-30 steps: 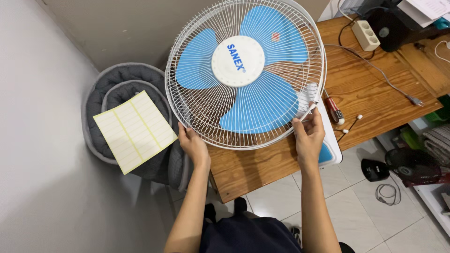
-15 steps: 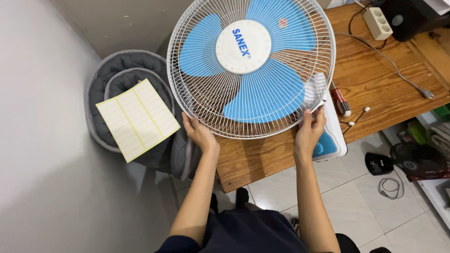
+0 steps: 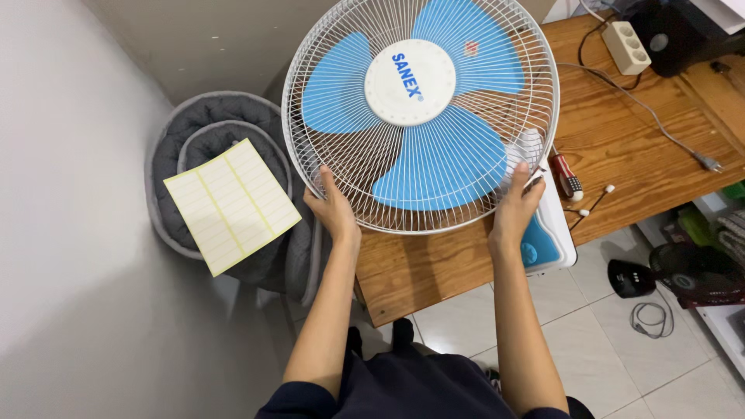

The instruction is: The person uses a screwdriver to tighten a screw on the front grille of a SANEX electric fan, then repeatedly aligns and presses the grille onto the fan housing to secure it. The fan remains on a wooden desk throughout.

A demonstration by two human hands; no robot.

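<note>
The round fan [image 3: 423, 112] lies face up on the table [image 3: 621, 147]; the left hand [image 3: 335, 208] grips its rim at 7 o'clock; the right hand [image 3: 518, 203] grips at 5, both equally close.

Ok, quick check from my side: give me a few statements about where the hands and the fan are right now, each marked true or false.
1. Both hands grip the lower rim of the fan guard. True: left hand, right hand.
2. The fan blades are red. False: they are blue.
3. A screwdriver lies on the wooden table near the right hand. True.
4. The power strip sits on the floor. False: it is on the table, far side.
5. The yellowish sheet lies on the table. False: it rests on the grey cushion left of it.
</note>
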